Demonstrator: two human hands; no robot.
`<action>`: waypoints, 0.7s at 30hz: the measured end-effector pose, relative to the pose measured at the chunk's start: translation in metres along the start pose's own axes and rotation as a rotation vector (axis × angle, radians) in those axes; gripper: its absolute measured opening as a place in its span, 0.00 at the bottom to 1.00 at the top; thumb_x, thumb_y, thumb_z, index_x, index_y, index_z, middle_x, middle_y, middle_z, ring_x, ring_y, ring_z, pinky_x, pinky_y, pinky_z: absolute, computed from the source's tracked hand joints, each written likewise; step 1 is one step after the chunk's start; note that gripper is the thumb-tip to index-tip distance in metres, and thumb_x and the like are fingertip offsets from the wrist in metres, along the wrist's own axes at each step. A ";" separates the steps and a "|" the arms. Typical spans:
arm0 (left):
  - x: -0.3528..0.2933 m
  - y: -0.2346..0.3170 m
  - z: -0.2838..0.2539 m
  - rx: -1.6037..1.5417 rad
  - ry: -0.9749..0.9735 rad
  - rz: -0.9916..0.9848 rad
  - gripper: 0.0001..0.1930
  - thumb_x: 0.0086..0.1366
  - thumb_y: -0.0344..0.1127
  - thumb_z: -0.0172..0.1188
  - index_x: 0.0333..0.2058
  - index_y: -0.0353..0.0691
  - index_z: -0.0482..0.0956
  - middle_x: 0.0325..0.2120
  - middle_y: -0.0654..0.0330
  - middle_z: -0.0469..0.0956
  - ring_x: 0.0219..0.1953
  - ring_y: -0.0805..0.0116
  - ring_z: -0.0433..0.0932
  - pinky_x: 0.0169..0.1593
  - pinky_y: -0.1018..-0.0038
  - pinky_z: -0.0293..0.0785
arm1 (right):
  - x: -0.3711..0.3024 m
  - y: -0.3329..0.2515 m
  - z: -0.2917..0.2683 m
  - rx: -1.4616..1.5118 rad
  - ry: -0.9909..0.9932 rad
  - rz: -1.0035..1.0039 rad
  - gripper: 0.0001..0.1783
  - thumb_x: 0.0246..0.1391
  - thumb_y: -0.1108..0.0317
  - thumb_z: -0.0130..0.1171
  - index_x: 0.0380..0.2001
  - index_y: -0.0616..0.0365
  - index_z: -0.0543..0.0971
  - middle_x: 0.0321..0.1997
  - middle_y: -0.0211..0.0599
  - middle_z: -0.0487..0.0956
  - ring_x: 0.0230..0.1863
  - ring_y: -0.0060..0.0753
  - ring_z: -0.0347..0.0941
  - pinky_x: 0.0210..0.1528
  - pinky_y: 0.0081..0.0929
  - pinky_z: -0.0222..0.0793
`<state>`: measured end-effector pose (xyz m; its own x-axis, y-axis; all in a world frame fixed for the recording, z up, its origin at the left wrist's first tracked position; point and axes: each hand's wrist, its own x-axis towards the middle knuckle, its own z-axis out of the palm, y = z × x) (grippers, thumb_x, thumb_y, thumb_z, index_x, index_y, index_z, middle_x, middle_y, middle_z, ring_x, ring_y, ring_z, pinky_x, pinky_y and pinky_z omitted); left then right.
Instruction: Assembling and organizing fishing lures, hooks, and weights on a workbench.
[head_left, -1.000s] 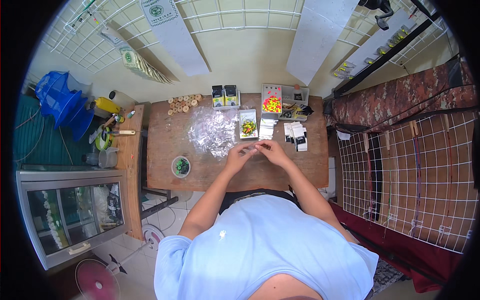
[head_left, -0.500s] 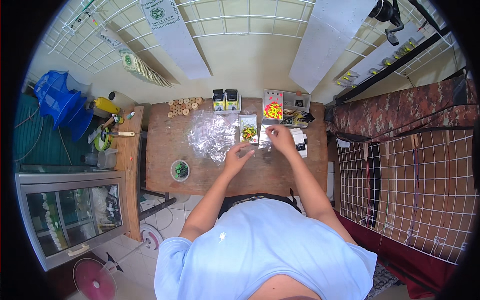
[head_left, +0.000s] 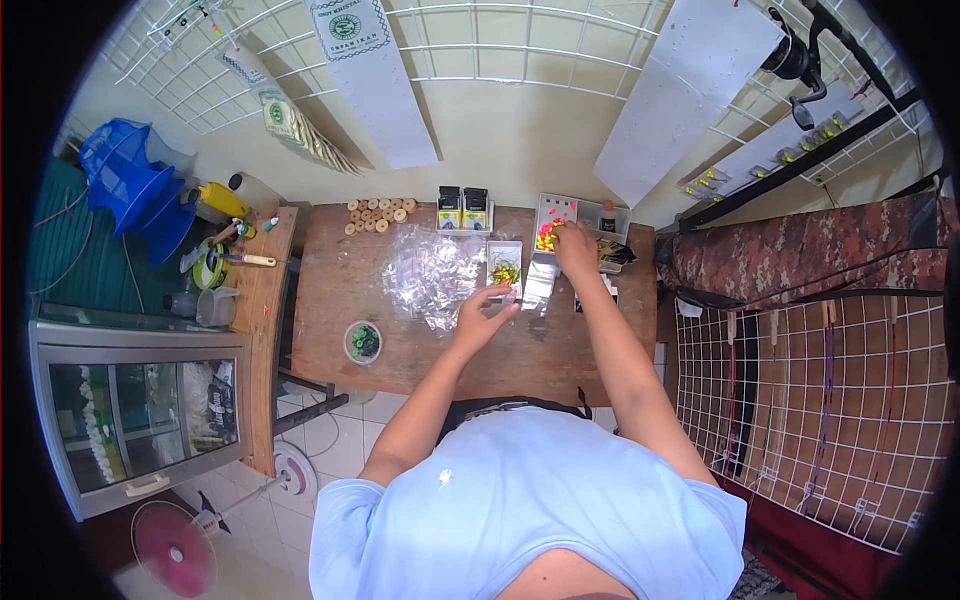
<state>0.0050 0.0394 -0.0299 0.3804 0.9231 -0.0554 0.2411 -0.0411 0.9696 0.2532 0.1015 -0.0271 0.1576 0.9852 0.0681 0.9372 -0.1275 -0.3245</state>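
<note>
My right hand (head_left: 574, 249) reaches into a grey box (head_left: 546, 205) of small red and yellow pieces (head_left: 546, 236), which look like fishing floats. Its fingers are bunched together among them; what they pinch is hidden. My left hand (head_left: 482, 318) is just in front of a small white box (head_left: 506, 249) holding yellow-green and red pieces with thin dark parts (head_left: 506, 273). Thumb and fingers there curve around something small and clear that I cannot make out. Flat clear plastic bags (head_left: 540, 287) lie between my hands, right of the white box.
A heap of clear plastic bags (head_left: 432, 275) spreads left of the white box. Behind are cork rings (head_left: 380, 214) and a tray of black-and-yellow packets (head_left: 463, 212). A round tub (head_left: 362, 342) of green and black pieces stands near the table's left front. Dark packets (head_left: 616, 254) lie at right.
My right hand has moved away from my left, up and right into the grey box of floats. My left hand stays by the white box. The whole view has shifted slightly.
</note>
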 end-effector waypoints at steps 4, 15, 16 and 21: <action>-0.004 0.003 -0.002 -0.016 0.017 0.007 0.19 0.56 0.40 0.69 0.45 0.41 0.80 0.47 0.59 0.79 0.49 0.68 0.75 0.51 0.70 0.69 | -0.008 -0.003 -0.010 0.212 0.118 0.020 0.10 0.47 0.68 0.60 0.35 0.57 0.80 0.36 0.41 0.80 0.42 0.48 0.74 0.45 0.39 0.71; -0.012 -0.007 -0.008 0.251 0.029 0.143 0.19 0.50 0.40 0.72 0.40 0.41 0.82 0.39 0.57 0.81 0.44 0.61 0.77 0.51 0.67 0.70 | -0.106 -0.013 0.028 1.144 -0.208 0.148 0.13 0.55 0.68 0.63 0.42 0.61 0.79 0.34 0.28 0.80 0.33 0.16 0.72 0.34 0.17 0.67; -0.012 -0.005 -0.008 0.293 0.018 0.162 0.18 0.50 0.41 0.72 0.39 0.41 0.83 0.38 0.57 0.81 0.44 0.60 0.77 0.51 0.66 0.70 | -0.113 -0.015 0.026 1.171 -0.235 0.173 0.13 0.55 0.68 0.63 0.42 0.62 0.79 0.34 0.29 0.81 0.33 0.16 0.72 0.34 0.17 0.67; -0.017 0.002 -0.004 0.353 -0.014 0.217 0.17 0.50 0.43 0.72 0.36 0.41 0.83 0.37 0.57 0.81 0.44 0.57 0.76 0.52 0.65 0.68 | -0.132 -0.026 0.013 1.018 -0.234 0.143 0.12 0.55 0.65 0.63 0.40 0.60 0.81 0.35 0.28 0.81 0.30 0.15 0.70 0.34 0.17 0.67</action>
<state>-0.0043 0.0253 -0.0262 0.4681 0.8732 0.1355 0.4443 -0.3651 0.8181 0.2038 -0.0235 -0.0400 0.0810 0.9800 -0.1820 0.1943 -0.1946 -0.9615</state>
